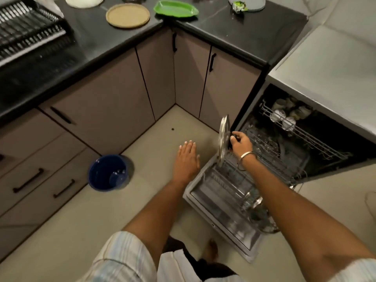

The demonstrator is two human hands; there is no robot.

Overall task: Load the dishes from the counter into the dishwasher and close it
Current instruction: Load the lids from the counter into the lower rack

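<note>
In the head view, the right hand [241, 142] is holding a round shiny metal lid [223, 139] on edge, its fingers [236, 137] pinching the lid's black knob, with the lid's lower rim sitting at or just above the tines of the pulled-out wire lower rack [244, 180] of the open grey dishwasher [325, 82]. The left hand [186, 157] is hovering empty over the floor, just to the left of the lid, its fingers [188, 145] lying flat and close together. The lid is hanging from a small knob only, so it is likely to swing or slip if the pinch is loosening; should its rim be missing a slot between tines, it could be tipping over against the rack wall or clattering down to the floor on the side away from the right fingers. Well beyond both hands, on the black table [101, 47], a tan round plate [127, 15] and a green leaf-shaped plastic tray [176, 8] are waiting, so loading looks unfinished. A blue plastic tub [107, 173] standing on the floor left of the left fingers could be tripping the person.
</note>
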